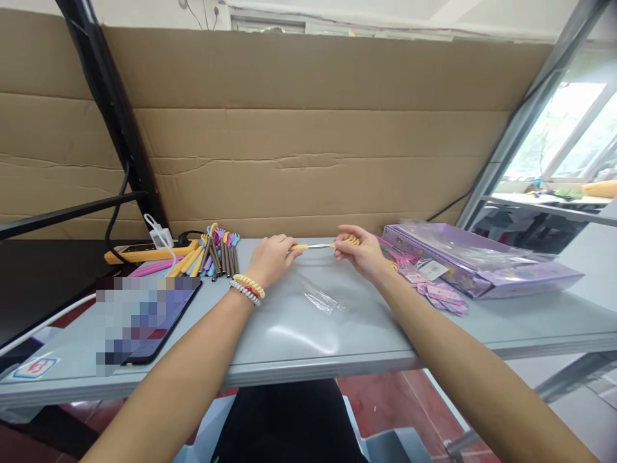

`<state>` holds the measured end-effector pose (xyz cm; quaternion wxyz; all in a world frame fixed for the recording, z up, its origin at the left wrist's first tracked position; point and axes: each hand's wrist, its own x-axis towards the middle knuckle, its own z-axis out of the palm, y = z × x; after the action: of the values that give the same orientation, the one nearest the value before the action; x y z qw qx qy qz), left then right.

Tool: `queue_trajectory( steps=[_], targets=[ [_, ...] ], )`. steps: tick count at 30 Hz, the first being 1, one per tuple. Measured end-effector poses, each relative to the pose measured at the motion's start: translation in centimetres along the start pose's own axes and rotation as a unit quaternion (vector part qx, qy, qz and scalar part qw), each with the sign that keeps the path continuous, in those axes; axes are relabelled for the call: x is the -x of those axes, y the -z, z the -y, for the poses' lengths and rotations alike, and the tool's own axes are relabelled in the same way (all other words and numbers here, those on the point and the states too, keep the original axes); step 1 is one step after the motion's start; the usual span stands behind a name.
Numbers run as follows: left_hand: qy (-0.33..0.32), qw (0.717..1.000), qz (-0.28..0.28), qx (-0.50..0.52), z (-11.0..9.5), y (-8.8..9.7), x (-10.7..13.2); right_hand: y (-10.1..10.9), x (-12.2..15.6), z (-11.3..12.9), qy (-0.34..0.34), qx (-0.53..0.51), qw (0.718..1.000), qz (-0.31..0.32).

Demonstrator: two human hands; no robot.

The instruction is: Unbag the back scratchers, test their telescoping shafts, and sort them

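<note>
Between my two hands, level above the table, is a yellow back scratcher (318, 245) with a thin metal shaft. My left hand (272, 257), wearing beaded bracelets, is closed around its yellow handle. The fingers of my right hand (359, 249) pinch the other end, where a ridged yellow claw partly shows. Below them a clear plastic sleeve (321, 299) lies on the grey table (308, 344). Left of my left hand is a pile of similar back scratchers (222, 254) with metal shafts and coloured claws and handles.
A tablet or large phone (159, 321), its screen blurred, lies at the left. Behind it are a yellow power strip (130, 254) and a white charger (161, 238). To the right sit pink printed cards (441, 296) and a purple box (467, 257). Cardboard (313, 135) walls the back.
</note>
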<state>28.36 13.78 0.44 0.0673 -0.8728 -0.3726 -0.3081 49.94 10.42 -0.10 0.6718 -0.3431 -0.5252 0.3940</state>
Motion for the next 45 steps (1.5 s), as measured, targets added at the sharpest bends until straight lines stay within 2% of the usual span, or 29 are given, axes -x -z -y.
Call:
queue_trajectory(
  steps=[2, 4, 8, 11, 15, 19, 23, 26, 28, 31, 34, 37, 40, 43, 45],
  targets=[
    [0.021, 0.999, 0.003, 0.039, 0.1, -0.3, 0.1, -0.7, -0.4, 0.5, -0.003, -0.067, 0.996, -0.058],
    [0.038, 0.996, -0.005, 0.077, -0.3, -0.7, 0.2, -2.0, -0.8, 0.8, -0.026, -0.106, 0.991, -0.078],
    [0.085, 0.989, -0.032, 0.114, -0.9, -1.5, 0.4, -5.7, -1.7, 0.5, -0.089, -0.131, 0.986, -0.050],
    [0.110, 0.985, -0.040, 0.126, -0.8, -1.9, 0.3, -8.2, -1.9, -0.4, -0.105, -0.183, 0.977, -0.035],
    [0.132, 0.982, -0.029, 0.134, -0.5, -2.2, 0.1, -9.6, -1.5, -1.5, -0.103, -0.205, 0.973, -0.019],
    [0.083, 0.977, 0.017, 0.195, -0.8, -2.4, 0.2, -9.1, -1.0, -1.6, -0.118, -0.194, 0.973, -0.040],
    [-0.006, 0.941, 0.089, 0.325, -1.7, -2.0, 0.5, -8.4, -0.8, -0.7, -0.155, -0.174, 0.970, -0.069],
    [-0.027, 0.924, 0.116, 0.362, -2.3, -1.3, 0.6, -8.2, -0.7, 0.2, -0.146, -0.164, 0.974, -0.052],
    [-0.021, 0.937, 0.114, 0.328, -2.5, -1.1, 0.5, -8.1, -0.6, 0.7, -0.116, -0.174, 0.976, -0.063],
    [0.002, 0.970, 0.090, 0.225, -2.9, -1.4, 0.2, -8.0, -0.7, 1.1, -0.088, -0.190, 0.972, -0.109],
    [0.022, 0.988, 0.087, 0.128, -3.5, -1.8, -0.1, -8.0, -0.6, 1.2, -0.073, -0.201, 0.967, -0.140],
    [0.044, 0.994, 0.071, 0.066, -4.2, -1.8, -0.1, -7.9, -0.4, 1.5, -0.055, -0.224, 0.962, -0.148],
    [0.088, 0.993, 0.056, 0.052, -4.7, -1.3, 0.0, -7.3, -0.3, 2.4, -0.035, -0.236, 0.961, -0.142],
    [0.117, 0.990, 0.056, 0.063, -4.9, -0.5, 0.2, -6.0, -0.6, 3.7, 0.020, -0.244, 0.957, -0.154],
    [0.107, 0.990, 0.063, 0.067, -4.6, -0.1, 0.3, -4.7, -0.9, 4.4, 0.030, -0.260, 0.950, -0.170]
  ],
)
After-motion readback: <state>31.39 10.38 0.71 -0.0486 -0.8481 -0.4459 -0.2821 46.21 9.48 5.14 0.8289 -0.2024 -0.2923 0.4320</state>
